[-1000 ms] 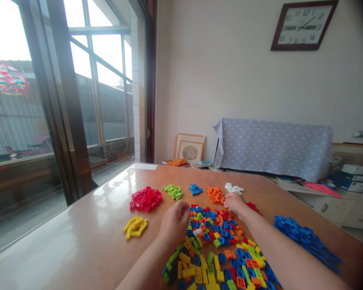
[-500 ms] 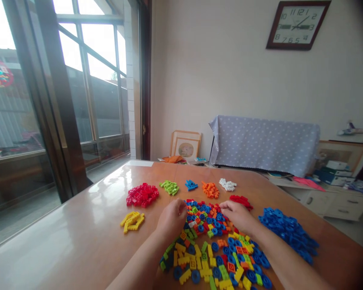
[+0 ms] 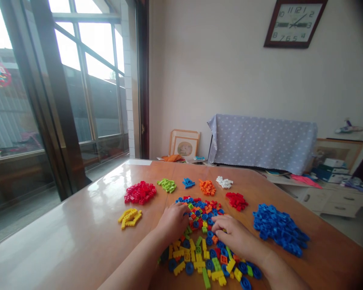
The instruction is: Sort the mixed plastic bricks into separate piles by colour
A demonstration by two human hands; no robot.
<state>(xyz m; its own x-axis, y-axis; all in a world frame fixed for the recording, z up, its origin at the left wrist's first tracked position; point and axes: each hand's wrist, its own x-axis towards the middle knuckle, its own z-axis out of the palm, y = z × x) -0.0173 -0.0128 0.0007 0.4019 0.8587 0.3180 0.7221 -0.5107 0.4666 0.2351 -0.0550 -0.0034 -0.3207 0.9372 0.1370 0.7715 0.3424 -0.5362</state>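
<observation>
A mixed heap of small plastic building bricks and blue wheel-like rings [image 3: 199,253] covers the near middle of the table. At the heap's left side, my left hand [image 3: 173,220] has its fingers curled down into the bricks; whatever lies in its fingertips is hidden. My right hand [image 3: 234,233] rests over the right side of the heap, fingers and thumb apart, touching the bricks, with nothing visible in it. Just beyond it sits a small red brick pile [image 3: 236,201]. A large pile of blue pieces [image 3: 280,229] is to its right.
Sorted piles ring the heap: yellow bricks [image 3: 129,218], pinkish-red bricks [image 3: 140,192], lime green bricks [image 3: 167,185], blue bricks [image 3: 188,183], orange bricks [image 3: 207,187] and white bricks [image 3: 224,182]. All stand on a glossy wooden table [image 3: 72,241].
My right hand has come nearer and lower over the heap, uncovering more of the red pile. My left hand has tipped down into the bricks. The view has shifted slightly.
</observation>
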